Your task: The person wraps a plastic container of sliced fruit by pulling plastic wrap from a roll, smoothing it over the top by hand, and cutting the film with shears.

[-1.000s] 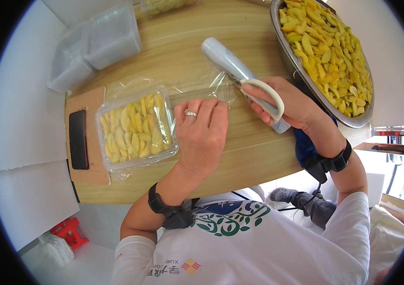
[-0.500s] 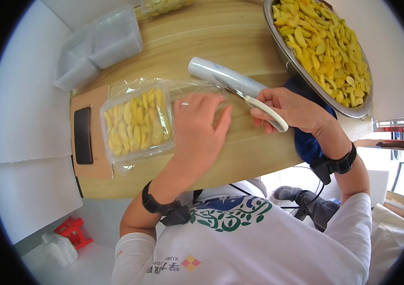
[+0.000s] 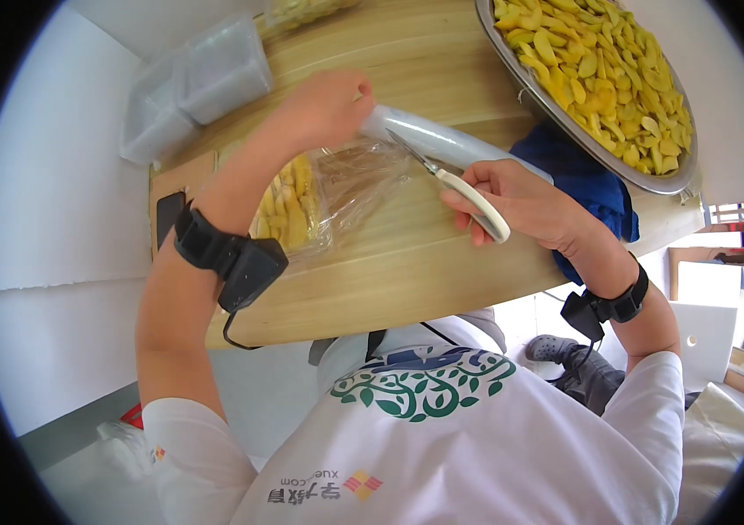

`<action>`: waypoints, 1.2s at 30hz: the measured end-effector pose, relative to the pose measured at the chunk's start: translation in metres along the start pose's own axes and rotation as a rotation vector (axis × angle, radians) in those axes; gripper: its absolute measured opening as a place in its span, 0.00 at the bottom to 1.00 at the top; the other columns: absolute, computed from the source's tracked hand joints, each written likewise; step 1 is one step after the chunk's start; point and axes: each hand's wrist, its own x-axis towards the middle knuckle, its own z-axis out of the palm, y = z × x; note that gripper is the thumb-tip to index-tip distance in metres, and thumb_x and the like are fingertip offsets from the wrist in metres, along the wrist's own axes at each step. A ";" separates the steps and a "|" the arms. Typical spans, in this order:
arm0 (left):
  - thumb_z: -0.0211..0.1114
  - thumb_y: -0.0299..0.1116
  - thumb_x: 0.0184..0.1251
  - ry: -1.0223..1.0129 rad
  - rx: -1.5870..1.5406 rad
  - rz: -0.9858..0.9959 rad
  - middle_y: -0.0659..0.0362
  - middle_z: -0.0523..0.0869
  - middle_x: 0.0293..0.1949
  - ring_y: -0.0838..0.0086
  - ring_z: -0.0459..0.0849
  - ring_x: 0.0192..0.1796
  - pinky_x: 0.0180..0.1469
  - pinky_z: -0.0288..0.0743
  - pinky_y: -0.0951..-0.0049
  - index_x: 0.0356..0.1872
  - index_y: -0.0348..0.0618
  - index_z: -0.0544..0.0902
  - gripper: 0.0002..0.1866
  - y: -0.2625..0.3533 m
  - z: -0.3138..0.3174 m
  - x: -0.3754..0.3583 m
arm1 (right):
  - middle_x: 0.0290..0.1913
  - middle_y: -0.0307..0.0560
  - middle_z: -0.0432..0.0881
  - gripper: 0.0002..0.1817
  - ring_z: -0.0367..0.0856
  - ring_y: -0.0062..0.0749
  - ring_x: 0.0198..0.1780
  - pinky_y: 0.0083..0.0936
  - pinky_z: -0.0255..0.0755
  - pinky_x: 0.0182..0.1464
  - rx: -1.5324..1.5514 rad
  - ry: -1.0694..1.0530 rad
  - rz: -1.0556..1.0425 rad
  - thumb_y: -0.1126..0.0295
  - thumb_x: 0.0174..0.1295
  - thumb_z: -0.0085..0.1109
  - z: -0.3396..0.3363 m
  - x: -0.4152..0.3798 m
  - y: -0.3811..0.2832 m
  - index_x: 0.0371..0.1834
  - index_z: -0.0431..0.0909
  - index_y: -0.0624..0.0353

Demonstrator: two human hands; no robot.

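My left hand (image 3: 326, 107) is closed at the left end of a roll of plastic wrap (image 3: 442, 137), its fingertips partly hidden. In my right hand (image 3: 521, 199) are scissors (image 3: 474, 199) with white handles, their slim blades pointing up and left over the roll. Crumpled clear film (image 3: 363, 179) stretches from below the roll to a clear tray of yellow fruit slices (image 3: 291, 210). My left forearm passes over that tray and hides its left part.
A large metal bowl (image 3: 556, 129) heaped with yellow slices stands at the right, a blue cloth (image 3: 595, 197) beside it. Clear plastic containers (image 3: 228, 70) sit at the back left. A dark phone (image 3: 169, 213) lies on a brown board, partly behind my forearm.
My left hand has moved up from beside the tray to the left end of the wrap roll. My right hand still holds the scissors in nearly the same place.
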 end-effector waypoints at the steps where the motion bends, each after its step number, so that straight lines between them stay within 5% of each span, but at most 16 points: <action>1: 0.59 0.38 0.76 -0.007 0.001 0.003 0.53 0.89 0.30 0.67 0.88 0.34 0.39 0.77 0.65 0.53 0.36 0.82 0.16 0.000 -0.003 0.005 | 0.32 0.43 0.84 0.31 0.83 0.18 0.26 0.15 0.76 0.29 0.007 0.003 0.001 0.45 0.63 0.74 0.001 0.000 0.001 0.43 0.76 0.67; 4: 0.59 0.38 0.76 -0.118 0.015 0.026 0.52 0.88 0.28 0.70 0.87 0.31 0.37 0.79 0.67 0.54 0.35 0.81 0.17 0.007 -0.017 0.017 | 0.30 0.42 0.84 0.34 0.83 0.19 0.24 0.15 0.76 0.28 0.007 0.019 0.000 0.42 0.61 0.75 0.003 0.004 0.003 0.43 0.76 0.68; 9: 0.59 0.39 0.78 -0.380 -0.040 -0.207 0.52 0.88 0.30 0.73 0.86 0.26 0.32 0.81 0.71 0.53 0.35 0.84 0.17 0.012 -0.021 0.025 | 0.27 0.41 0.83 0.34 0.83 0.20 0.22 0.16 0.75 0.26 0.058 0.036 0.025 0.41 0.61 0.74 0.009 0.007 0.005 0.41 0.76 0.68; 15: 0.61 0.41 0.78 -0.268 -0.310 -0.134 0.55 0.88 0.38 0.77 0.84 0.30 0.36 0.80 0.75 0.56 0.36 0.85 0.19 -0.014 -0.001 0.043 | 0.27 0.41 0.81 0.33 0.83 0.22 0.23 0.16 0.76 0.26 0.071 0.058 0.060 0.40 0.62 0.72 0.011 0.008 0.003 0.39 0.77 0.66; 25: 0.65 0.39 0.74 -0.054 -0.275 0.047 0.57 0.86 0.36 0.78 0.80 0.35 0.44 0.76 0.73 0.66 0.41 0.79 0.23 0.003 0.023 0.074 | 0.31 0.44 0.81 0.34 0.85 0.26 0.28 0.19 0.78 0.29 0.207 0.119 0.063 0.39 0.65 0.68 0.008 0.004 0.001 0.41 0.76 0.67; 27: 0.66 0.38 0.73 -0.064 -0.516 -0.090 0.57 0.86 0.38 0.79 0.80 0.39 0.46 0.75 0.73 0.70 0.40 0.75 0.27 0.006 0.025 0.071 | 0.32 0.44 0.81 0.35 0.85 0.26 0.29 0.20 0.78 0.31 0.229 0.128 0.050 0.38 0.65 0.67 0.007 0.004 -0.003 0.42 0.76 0.67; 34: 0.66 0.38 0.75 -0.096 -0.631 -0.155 0.56 0.87 0.43 0.75 0.84 0.43 0.51 0.77 0.72 0.70 0.36 0.73 0.28 -0.005 0.030 0.067 | 0.33 0.45 0.81 0.36 0.85 0.28 0.31 0.21 0.78 0.33 0.221 0.067 0.062 0.36 0.65 0.65 -0.001 0.006 -0.006 0.43 0.77 0.67; 36: 0.67 0.39 0.75 -0.302 -0.569 -0.275 0.55 0.88 0.47 0.72 0.85 0.49 0.57 0.77 0.72 0.73 0.39 0.71 0.30 -0.007 0.017 0.065 | 0.34 0.45 0.81 0.38 0.85 0.28 0.31 0.22 0.79 0.33 0.215 0.053 0.077 0.35 0.64 0.66 0.000 0.007 -0.010 0.45 0.77 0.68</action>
